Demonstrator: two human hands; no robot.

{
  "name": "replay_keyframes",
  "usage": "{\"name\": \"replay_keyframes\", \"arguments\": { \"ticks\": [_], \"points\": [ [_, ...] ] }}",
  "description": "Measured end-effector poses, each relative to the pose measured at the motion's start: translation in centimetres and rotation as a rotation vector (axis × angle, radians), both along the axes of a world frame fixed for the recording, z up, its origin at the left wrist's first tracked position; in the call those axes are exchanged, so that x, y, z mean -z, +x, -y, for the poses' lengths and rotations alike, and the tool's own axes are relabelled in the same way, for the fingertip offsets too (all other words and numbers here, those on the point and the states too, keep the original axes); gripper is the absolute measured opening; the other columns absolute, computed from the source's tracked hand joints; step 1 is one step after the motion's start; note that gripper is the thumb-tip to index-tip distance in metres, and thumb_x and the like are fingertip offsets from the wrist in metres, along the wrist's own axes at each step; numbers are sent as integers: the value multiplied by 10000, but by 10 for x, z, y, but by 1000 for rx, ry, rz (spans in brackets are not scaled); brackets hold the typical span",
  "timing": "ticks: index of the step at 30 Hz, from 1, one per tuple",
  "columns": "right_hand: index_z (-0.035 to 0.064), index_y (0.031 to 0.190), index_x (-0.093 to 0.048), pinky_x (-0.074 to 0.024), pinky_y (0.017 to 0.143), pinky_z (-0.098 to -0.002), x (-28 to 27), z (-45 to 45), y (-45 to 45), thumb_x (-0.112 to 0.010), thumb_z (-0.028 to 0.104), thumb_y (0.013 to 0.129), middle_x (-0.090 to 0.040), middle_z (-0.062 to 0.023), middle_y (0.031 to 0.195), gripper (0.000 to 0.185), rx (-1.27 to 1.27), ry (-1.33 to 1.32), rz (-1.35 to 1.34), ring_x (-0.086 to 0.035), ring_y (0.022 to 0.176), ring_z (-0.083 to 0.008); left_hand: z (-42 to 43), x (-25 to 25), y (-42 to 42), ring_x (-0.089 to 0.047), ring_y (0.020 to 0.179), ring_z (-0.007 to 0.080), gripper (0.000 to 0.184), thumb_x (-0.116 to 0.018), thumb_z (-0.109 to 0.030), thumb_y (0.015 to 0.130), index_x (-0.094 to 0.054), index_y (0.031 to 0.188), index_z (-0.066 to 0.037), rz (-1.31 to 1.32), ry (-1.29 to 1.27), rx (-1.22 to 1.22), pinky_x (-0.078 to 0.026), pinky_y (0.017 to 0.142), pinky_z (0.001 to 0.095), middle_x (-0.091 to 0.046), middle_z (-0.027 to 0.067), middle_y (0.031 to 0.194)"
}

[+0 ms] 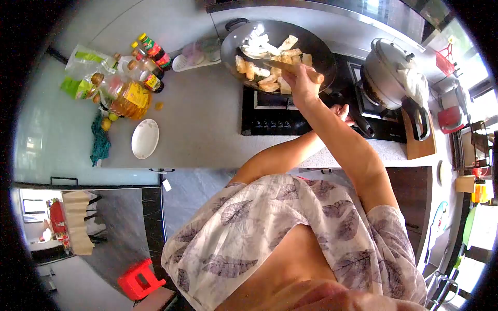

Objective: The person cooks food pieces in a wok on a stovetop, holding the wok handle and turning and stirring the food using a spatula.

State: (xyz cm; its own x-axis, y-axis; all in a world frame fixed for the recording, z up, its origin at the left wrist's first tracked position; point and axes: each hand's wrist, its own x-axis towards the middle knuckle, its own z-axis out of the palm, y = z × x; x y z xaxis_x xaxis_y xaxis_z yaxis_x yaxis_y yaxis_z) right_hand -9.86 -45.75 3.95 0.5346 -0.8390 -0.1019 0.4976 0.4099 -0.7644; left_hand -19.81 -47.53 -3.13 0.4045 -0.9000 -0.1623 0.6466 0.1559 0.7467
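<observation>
A dark wok sits on the stove, holding pale, partly browned flat pieces of food. My right hand is closed around the wooden handle of a spatula, whose blade is among the pieces. Below it, my left hand is closed at the wok's black handle; my right forearm crosses over and hides part of that hand.
A lidded pot stands on the right burner beside a wooden board. Left on the counter are a white dish, an oil bottle, sauce bottles and a teal cloth. A red stool stands on the floor.
</observation>
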Motion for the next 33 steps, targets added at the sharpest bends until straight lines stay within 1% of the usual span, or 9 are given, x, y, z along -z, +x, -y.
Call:
{"name": "replay_keyframes", "arguments": {
  "ticks": [7, 13, 19, 22, 25, 27, 29, 31, 33],
  "points": [
    [-3, 963, -442, -551, 689, -377, 15, 14, 1, -540, 71, 803, -502, -170, 968, 202, -60, -38, 77, -579, 821, -278, -2, -6, 0, -559, 831, 231, 404, -570, -463, 791, -358, 802, -120, -68, -46, -20, -503, 674, 357, -448, 46, 805],
    [-1, 966, -461, -546, 691, -353, 3, 10, -10, -536, 73, 796, -527, -158, 946, 200, -38, -18, 77, -592, 800, -270, -8, -11, 3, -558, 915, 268, 446, -594, -481, 766, -341, 861, -127, -105, 127, 64, -488, 640, 349, -471, 99, 910],
    [-7, 944, -476, -543, 686, -335, -4, 16, -16, -540, 87, 794, -545, -152, 903, 188, 1, -58, 72, -593, 791, -244, -15, -8, -2, -547, 959, 284, 583, -581, -534, 736, -342, 1042, -98, -240, 65, 116, -489, 734, 411, -471, 145, 1034],
    [-11, 935, -479, -543, 680, -334, 0, 21, -18, -540, 93, 796, -546, -149, 890, 183, 39, -94, 79, -593, 779, -238, -9, 11, -1, -548, 955, 263, 646, -558, -562, 725, -355, 1090, -69, -322, 47, 190, -463, 811, 439, -484, 150, 1072],
    [-15, 926, -481, -545, 680, -336, -4, 27, -23, -549, 87, 790, -541, -147, 897, 183, 20, -127, 113, -591, 769, -236, -3, 51, 4, -539, 964, 239, 564, -533, -503, 791, -385, 1106, -58, -399, -138, 242, -440, 843, 423, -507, 121, 1083],
    [-18, 921, -479, -545, 688, -339, -10, 31, -28, -552, 81, 788, -540, -149, 902, 181, 36, -171, 149, -591, 772, -240, -10, 55, 4, -538, 960, 234, 501, -480, -472, 835, -405, 1108, -59, 74, -257, 166, -442, 830, 411, -521, 103, 1073],
    [-43, 958, -470, -540, 720, -349, -19, 36, -38, -542, 74, 798, -542, -162, 922, 211, 6, -192, 122, -594, 811, -259, -19, 46, 8, -537, 957, 230, 455, -427, -445, 870, -415, 1116, -62, 130, -215, 189, -443, 819, 400, -527, 89, 1075],
    [-67, 954, -426, -500, 805, -331, -29, 41, -52, -518, 50, 801, -497, -166, 1022, 214, -78, -310, 89, -566, 900, -260, -30, 32, 11, -538, 953, 229, 425, -372, -420, 894, -415, 1128, -67, -242, -13, 312, -444, 810, 388, -525, 82, 1090],
    [-109, 1009, -441, -498, 811, -320, -36, 48, -63, -485, 52, 833, -528, -178, 1000, 243, -117, -414, -44, -585, 901, -262, -44, 11, 9, -542, 954, 268, 480, -298, -456, 901, -398, 1119, -40, -223, 73, 254, -445, 829, 415, -512, 133, 1106]
  ]
}}
